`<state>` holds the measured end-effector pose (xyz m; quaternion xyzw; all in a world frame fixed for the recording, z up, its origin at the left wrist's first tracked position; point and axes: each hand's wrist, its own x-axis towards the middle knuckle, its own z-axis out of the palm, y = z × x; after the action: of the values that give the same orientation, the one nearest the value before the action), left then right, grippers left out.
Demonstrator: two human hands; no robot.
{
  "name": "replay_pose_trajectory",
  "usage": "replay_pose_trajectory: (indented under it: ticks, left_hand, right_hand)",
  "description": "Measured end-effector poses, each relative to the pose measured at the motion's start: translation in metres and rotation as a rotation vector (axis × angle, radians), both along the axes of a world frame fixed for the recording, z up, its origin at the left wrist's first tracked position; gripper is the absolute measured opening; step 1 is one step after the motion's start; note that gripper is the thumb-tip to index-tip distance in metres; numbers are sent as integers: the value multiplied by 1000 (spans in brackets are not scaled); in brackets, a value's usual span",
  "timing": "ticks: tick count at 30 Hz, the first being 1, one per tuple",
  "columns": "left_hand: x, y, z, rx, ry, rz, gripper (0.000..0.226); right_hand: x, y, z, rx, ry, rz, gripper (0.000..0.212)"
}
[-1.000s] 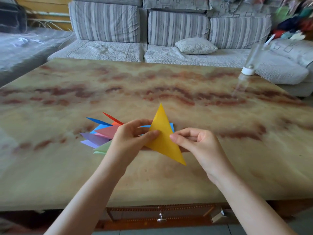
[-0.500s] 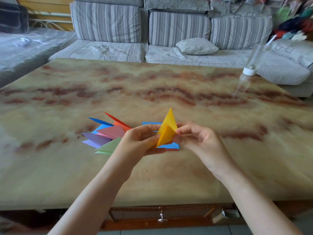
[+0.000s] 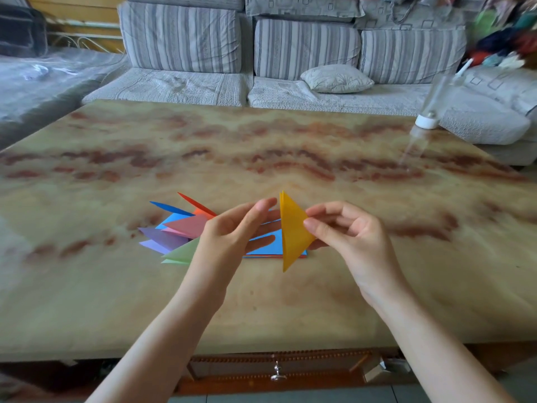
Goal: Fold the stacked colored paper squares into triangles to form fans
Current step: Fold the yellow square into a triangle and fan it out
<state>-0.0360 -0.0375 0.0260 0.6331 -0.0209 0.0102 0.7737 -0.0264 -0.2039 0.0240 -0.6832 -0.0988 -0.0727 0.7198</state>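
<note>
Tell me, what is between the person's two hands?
A folded yellow paper triangle, held upright. The right hand pinches its right corner, and the left hand is open beside its left edge. The head view shows this.

My right hand [image 3: 357, 239] pinches the right corner of a folded yellow triangle [image 3: 292, 231] and holds it upright above the surface [image 3: 261, 309]. My left hand [image 3: 229, 237] hangs loose just beside its left edge. Beneath lies a blue-topped stack of paper squares [image 3: 273, 245], with folded triangles [image 3: 180, 231] fanned out to its left.
</note>
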Motion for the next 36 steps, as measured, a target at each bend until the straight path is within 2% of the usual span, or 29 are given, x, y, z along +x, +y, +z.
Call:
replay_pose_trajectory:
  ticks: [6,14,18,20,23,36]
  left_hand:
    - [-2,-2,1,-4,-49,125,22]
    - [-1,-3,0,-32,-70,171,7]
    - [-4,-6,2,-72,-86,173,9]
    - [-6,-8,3,-89,-84,161,12]
    - [-7,-10,3,-95,-81,142,13]
    - [-8,-12,5,-101,-78,114,4]
  right_hand:
    - [-3,2,0,-36,-7,36,15]
    - [-5,3,2,-110,-19,33,15]
    - [-9,8,6,12,81,24,19]
    - [-10,11,6,27,125,37,13]
    - [-11,12,6,8,128,19,1]
    - [-11,11,8,24,108,-23,5]
